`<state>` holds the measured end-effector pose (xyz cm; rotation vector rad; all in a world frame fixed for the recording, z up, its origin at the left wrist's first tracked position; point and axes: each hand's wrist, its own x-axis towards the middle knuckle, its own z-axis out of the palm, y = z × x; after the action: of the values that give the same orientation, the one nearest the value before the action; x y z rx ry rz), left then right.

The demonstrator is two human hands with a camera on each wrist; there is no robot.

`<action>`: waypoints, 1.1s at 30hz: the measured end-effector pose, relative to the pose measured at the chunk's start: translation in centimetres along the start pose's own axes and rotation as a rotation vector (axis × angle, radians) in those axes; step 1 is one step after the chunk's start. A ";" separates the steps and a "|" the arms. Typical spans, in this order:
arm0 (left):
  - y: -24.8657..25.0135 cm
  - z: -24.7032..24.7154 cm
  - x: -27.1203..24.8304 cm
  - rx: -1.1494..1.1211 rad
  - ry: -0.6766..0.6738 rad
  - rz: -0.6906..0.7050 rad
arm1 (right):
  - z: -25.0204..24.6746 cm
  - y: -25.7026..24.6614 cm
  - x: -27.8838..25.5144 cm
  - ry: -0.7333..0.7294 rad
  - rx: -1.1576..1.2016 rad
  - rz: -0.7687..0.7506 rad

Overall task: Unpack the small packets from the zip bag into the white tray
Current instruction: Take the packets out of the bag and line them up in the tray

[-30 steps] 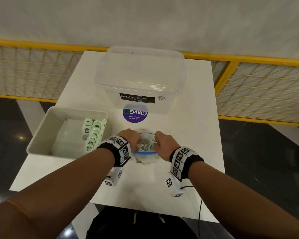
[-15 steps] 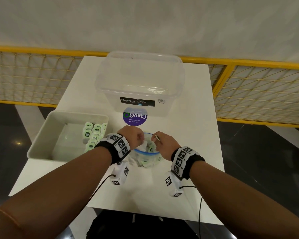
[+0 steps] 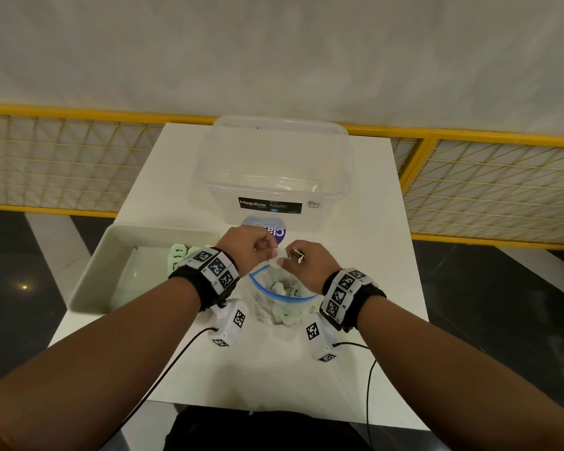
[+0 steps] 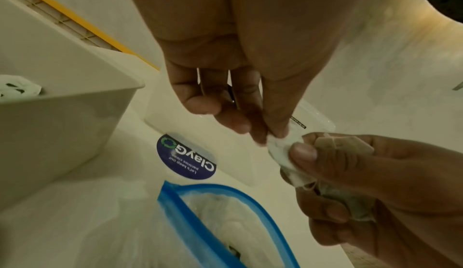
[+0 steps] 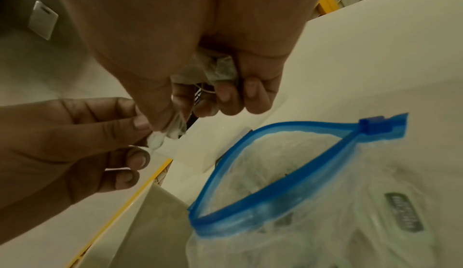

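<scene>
- Nearest, the two forearms reach over the near edge of the white table (image 3: 176,379), each with a black wristband carrying square black-and-white markers.
- The zip bag (image 3: 282,302) stands open on the table between the wrists, its blue zip rim curved into a loop; pale small packets lie inside it.
- Only the right wrist view shows the blue slider at one end of the zip (image 5: 373,124) and a dark label on a packet in the bag, too blurred to read.
- Above the bag mouth, the left hand (image 3: 246,247) and the right hand (image 3: 310,260) meet: the left thumb and fingertips pinch one end of a white small packet (image 4: 281,149), and the right thumb presses its other end.
- The left wrist view alone shows that the right hand's curled fingers also grip more brownish packets (image 4: 350,193) in the palm.
- The white tray (image 3: 95,278) sits at the left edge of the table, with pale green packets (image 3: 178,257) along its right wall.
- Just beyond the hands, a round purple sticker (image 4: 186,156) on the table reads "ClayGo", seen upside down; the smaller line under it is hard to read.
- Farthest, near the far edge, a clear plastic box (image 3: 274,170) has a black label with "Megabox" and a small price tag beside it.
</scene>
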<state>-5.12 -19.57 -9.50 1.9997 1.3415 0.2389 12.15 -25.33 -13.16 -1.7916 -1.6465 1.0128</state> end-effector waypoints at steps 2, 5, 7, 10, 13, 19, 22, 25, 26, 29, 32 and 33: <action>-0.1 -1.0 0.0 -0.053 0.007 -0.049 | 0.3 -0.9 0.1 -0.016 0.038 0.031; -0.4 -2.7 -0.2 -0.078 0.008 -0.017 | 0.8 -2.5 0.2 -0.039 0.069 0.041; -0.5 -3.9 -0.5 -0.051 -0.024 0.028 | 1.3 -3.7 0.5 -0.015 0.000 0.007; -0.9 -5.9 -1.0 -0.015 -0.073 0.062 | 2.2 -5.8 0.9 0.040 -0.071 -0.026; -2.0 -8.1 -1.6 -0.079 -0.154 0.064 | 3.3 -7.7 1.3 0.048 -0.070 -0.070; -4.7 -11.6 -2.0 0.110 -0.058 0.183 | 5.5 -10.2 2.6 0.083 0.064 -0.004; -6.2 -12.7 -1.9 0.185 -0.011 0.243 | 6.8 -11.1 3.1 0.120 0.093 0.019; -7.0 -13.7 -2.2 0.169 -0.038 0.245 | 7.9 -11.9 3.5 0.099 0.126 0.036; -7.2 -14.0 -2.3 0.169 -0.060 0.243 | 8.3 -12.1 3.6 0.084 0.121 0.034; -8.4 -15.0 -2.5 0.216 -0.077 0.226 | 9.4 -12.2 4.0 0.058 0.083 0.007; -10.3 -15.9 -2.3 0.340 -0.094 0.141 | 10.0 -12.0 4.3 0.072 0.120 0.069; -10.9 -16.0 -2.1 0.396 -0.124 0.110 | 10.2 -11.9 4.2 0.060 0.159 0.099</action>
<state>-22.23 -11.88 -4.32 2.3748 1.2753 -0.1112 -3.25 -20.68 -10.73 -1.7939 -1.4123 1.0905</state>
